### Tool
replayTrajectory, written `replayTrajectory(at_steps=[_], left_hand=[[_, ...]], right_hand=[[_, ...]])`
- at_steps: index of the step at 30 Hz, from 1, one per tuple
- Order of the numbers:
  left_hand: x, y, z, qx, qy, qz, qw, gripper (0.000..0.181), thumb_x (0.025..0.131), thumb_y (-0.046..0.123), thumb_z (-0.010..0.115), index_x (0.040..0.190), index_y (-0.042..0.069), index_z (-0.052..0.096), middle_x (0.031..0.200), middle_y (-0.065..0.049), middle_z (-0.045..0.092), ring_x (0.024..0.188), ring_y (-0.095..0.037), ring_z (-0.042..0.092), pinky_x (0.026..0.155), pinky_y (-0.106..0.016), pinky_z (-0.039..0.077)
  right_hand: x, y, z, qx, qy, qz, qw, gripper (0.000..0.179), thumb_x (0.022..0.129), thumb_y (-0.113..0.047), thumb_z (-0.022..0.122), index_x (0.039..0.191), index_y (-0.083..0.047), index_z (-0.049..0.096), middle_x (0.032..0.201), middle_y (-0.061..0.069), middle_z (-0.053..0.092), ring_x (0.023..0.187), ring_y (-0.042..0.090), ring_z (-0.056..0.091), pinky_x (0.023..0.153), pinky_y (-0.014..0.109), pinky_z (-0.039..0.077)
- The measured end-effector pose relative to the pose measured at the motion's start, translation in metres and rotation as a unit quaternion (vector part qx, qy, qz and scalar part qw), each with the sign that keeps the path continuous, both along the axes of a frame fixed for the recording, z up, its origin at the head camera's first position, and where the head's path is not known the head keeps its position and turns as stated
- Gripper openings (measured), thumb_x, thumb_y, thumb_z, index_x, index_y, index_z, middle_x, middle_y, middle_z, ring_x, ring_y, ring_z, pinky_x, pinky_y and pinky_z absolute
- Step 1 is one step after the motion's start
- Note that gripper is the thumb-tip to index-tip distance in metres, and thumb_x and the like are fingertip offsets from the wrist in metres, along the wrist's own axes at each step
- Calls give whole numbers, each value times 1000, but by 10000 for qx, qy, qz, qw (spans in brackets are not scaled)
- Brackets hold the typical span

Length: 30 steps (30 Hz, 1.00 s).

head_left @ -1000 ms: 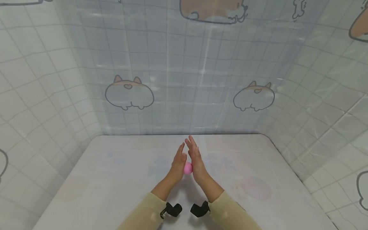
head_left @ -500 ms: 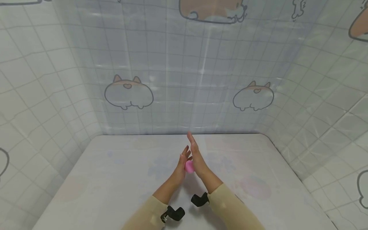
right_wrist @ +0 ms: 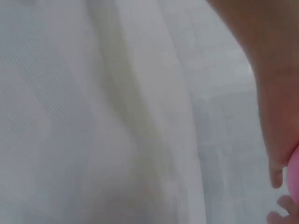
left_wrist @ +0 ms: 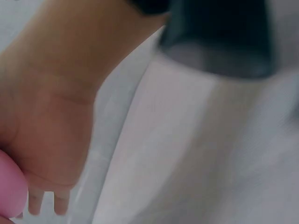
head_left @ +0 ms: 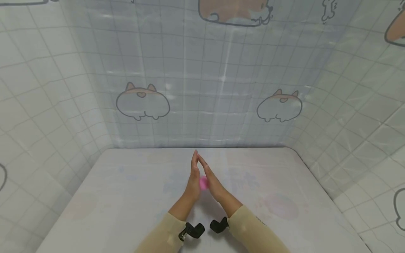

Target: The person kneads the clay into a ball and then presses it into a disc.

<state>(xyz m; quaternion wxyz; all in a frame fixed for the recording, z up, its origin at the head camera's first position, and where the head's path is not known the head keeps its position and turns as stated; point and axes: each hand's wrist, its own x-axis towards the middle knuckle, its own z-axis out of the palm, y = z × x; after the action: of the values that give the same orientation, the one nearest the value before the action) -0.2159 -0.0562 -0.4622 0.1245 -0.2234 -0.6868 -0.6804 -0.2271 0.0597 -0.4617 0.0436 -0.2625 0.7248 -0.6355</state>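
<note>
A smooth pink ball (head_left: 204, 182) sits between my two palms, held above the white table. My left hand (head_left: 193, 181) presses on its left side with straight fingers pointing forward. From the other side my right hand (head_left: 213, 182) leans in, also with straight fingers. Their fingertips come together at the top, so the hands form a narrow wedge round the ball. In the left wrist view the ball (left_wrist: 11, 186) lies against the palm (left_wrist: 56, 135). Only an edge of the ball (right_wrist: 293, 177) shows in the right wrist view, beside the right hand (right_wrist: 280, 116).
The white table (head_left: 126, 196) carries faint pastel prints. Behind it and on both sides hangs a tiled-pattern curtain (head_left: 202, 88) with cartoon dogs. Black camera mounts (head_left: 195, 230) stick out inward from both wrists, close to each other.
My hands slide against each other around the ball. Over the last half second the left has gone forward and the right back. The ball has shifted slightly left.
</note>
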Motion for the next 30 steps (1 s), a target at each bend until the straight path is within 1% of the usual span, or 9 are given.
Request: replayTrajectory(at_steps=[2, 5, 9, 12, 13, 17, 20, 24, 30], left_hand=[[-2, -3, 3, -52, 112, 186, 9998, 82, 100, 69, 14, 162, 17, 0, 168, -7, 2, 153, -34, 3, 111, -74, 3], [-7, -7, 6, 26, 145, 370, 9992, 84, 98, 72, 16, 162, 19, 2, 168, -5, 3, 153, -30, 5, 112, -73, 5], [-12, -14, 9, 224, 39, 523, 9984, 87, 97, 74, 17, 162, 18, 4, 167, -9, 6, 152, -31, 6, 112, -71, 4], [-15, -16, 7, 258, -121, 524, 9982, 87, 97, 74, 18, 162, 19, 5, 167, -9, 6, 152, -32, 5, 111, -72, 2], [-16, -17, 6, 273, -178, 457, 9984, 86, 97, 74, 19, 162, 19, 6, 167, -9, 6, 153, -32, 5, 111, -73, 2], [-17, -16, -2, -12, -448, 144, 9989, 81, 100, 69, 20, 162, 18, 6, 167, -12, 8, 152, -34, 7, 113, -71, 4], [-14, -13, -6, -335, -655, -156, 9972, 78, 102, 66, 19, 162, 18, 4, 167, -11, 7, 152, -37, 9, 113, -70, 10], [-9, -8, -5, -483, -875, -520, 9936, 76, 103, 64, 16, 162, 20, 2, 168, -7, 3, 151, -38, 11, 112, -72, 10], [-4, -3, -5, -322, -776, -1095, 9904, 71, 106, 57, 9, 162, 13, 5, 167, -15, 5, 148, -46, 14, 113, -71, 10]], right_hand=[[3, -1, -1, 59, 71, 130, 9999, 58, 109, -43, 7, 161, -23, 21, 167, -3, 14, 153, 25, 6, 117, 63, 3], [8, -2, -2, -37, 228, 356, 9991, 61, 109, -46, 8, 160, -16, 23, 167, 3, 17, 153, 27, 8, 119, 60, 7], [15, -5, 4, -354, 528, 679, 9957, 71, 107, -55, 9, 160, -8, 20, 166, 11, 16, 153, 28, 8, 120, 57, 8], [19, -5, 11, -446, 742, 812, 9929, 77, 104, -61, 8, 161, -9, 16, 166, 11, 16, 153, 27, 7, 120, 57, 8], [20, -5, 13, -439, 800, 818, 9925, 78, 104, -63, 8, 161, -10, 15, 166, 10, 15, 153, 26, 6, 119, 58, 7], [19, -4, 22, -453, 966, 689, 9919, 78, 102, -65, 6, 162, -14, 10, 168, 8, 10, 153, 27, 4, 118, 62, 4], [16, -2, 25, -550, 1024, 476, 9921, 76, 103, -63, 6, 162, -15, 9, 168, 7, 9, 153, 27, 4, 117, 64, 3], [10, 0, 26, -611, 961, 68, 9935, 69, 106, -57, 7, 162, -19, 10, 167, 3, 12, 153, 23, 6, 117, 64, 1], [2, 1, 23, -367, 734, -770, 9937, 64, 107, -52, 9, 162, -21, 13, 167, 4, 14, 153, 23, 9, 116, 65, 1]])
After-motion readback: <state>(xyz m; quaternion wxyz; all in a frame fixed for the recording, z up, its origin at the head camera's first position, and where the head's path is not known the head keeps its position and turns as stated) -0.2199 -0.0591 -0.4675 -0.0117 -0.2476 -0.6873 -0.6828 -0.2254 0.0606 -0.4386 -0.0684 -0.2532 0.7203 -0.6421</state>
